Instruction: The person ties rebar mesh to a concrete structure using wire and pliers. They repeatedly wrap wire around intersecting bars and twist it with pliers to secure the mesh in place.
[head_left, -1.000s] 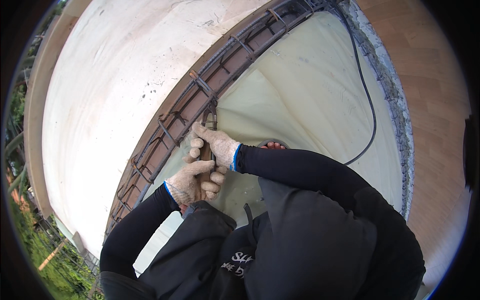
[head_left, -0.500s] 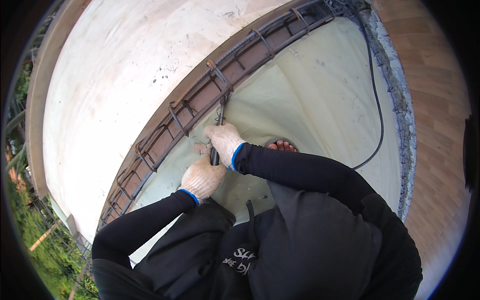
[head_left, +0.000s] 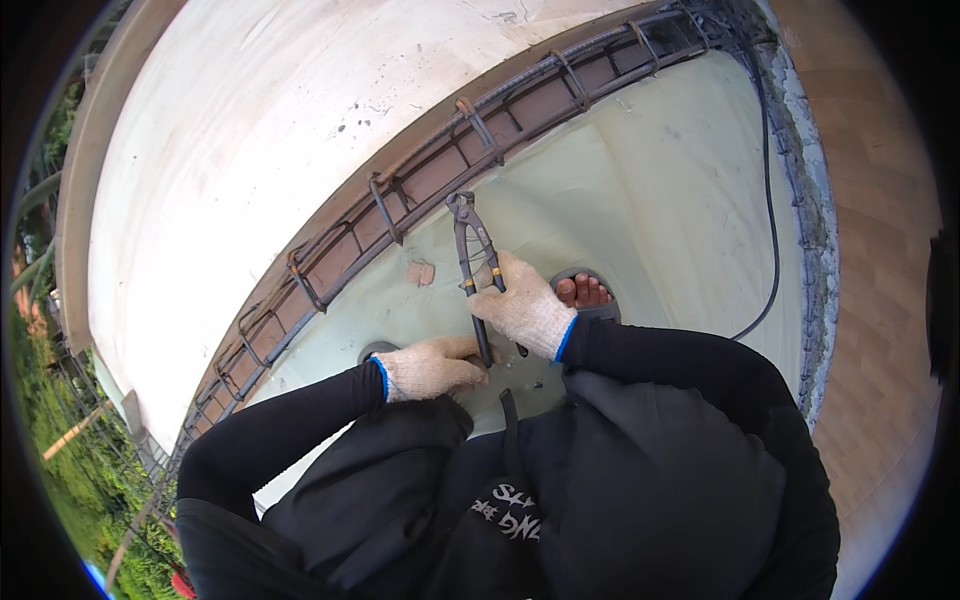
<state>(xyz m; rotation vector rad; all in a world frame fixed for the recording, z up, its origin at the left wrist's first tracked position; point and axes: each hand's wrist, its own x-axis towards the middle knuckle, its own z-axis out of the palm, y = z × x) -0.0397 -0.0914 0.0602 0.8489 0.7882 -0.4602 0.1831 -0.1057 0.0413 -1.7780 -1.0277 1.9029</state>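
My right hand, in a cream knitted glove with a blue cuff, grips a pair of end-cutting pincers. Their dark jaws point away from me, close to the near bar of the rebar cage, and the long handles stand apart. Thin wire shows between the handles. My left hand, gloved alike, is beside the lower end of the left handle, thumb and fingers parted. Whether its fingertips touch the handle I cannot tell.
The tied rebar cage curves along a pale panel. Below it lies pale sheeting with a small brown fragment. My sandalled foot stands at right, near a black cable and a rough concrete edge. Greenery shows far left.
The pincers have come back from the cage toward me, and their handles have spread. My left hand has slipped off the handle grip and moved nearer my body.
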